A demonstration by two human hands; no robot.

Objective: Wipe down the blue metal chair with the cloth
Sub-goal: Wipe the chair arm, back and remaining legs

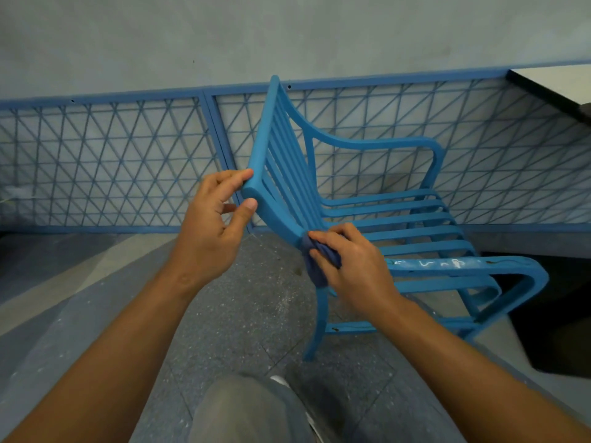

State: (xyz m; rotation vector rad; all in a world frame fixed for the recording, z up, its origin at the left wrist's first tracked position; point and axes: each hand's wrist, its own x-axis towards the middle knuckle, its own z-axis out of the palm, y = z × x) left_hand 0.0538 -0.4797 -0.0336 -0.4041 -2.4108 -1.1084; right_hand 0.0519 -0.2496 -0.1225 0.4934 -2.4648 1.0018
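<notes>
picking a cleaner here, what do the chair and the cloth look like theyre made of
Chair: looks like painted metal with a matte blue coat; thin rigid slats, and white scuffs and small brown, rust-like spots on the near armrest. Plastic can't be ruled out by look alone.
Cloth: soft dark blue fabric, bunched and folded around the frame under the right hand; fibre can't be told.

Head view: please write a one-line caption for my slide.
Left hand steadies the blue chair by its backrest while the right hand rubs a dark cloth on its frame.
</notes>
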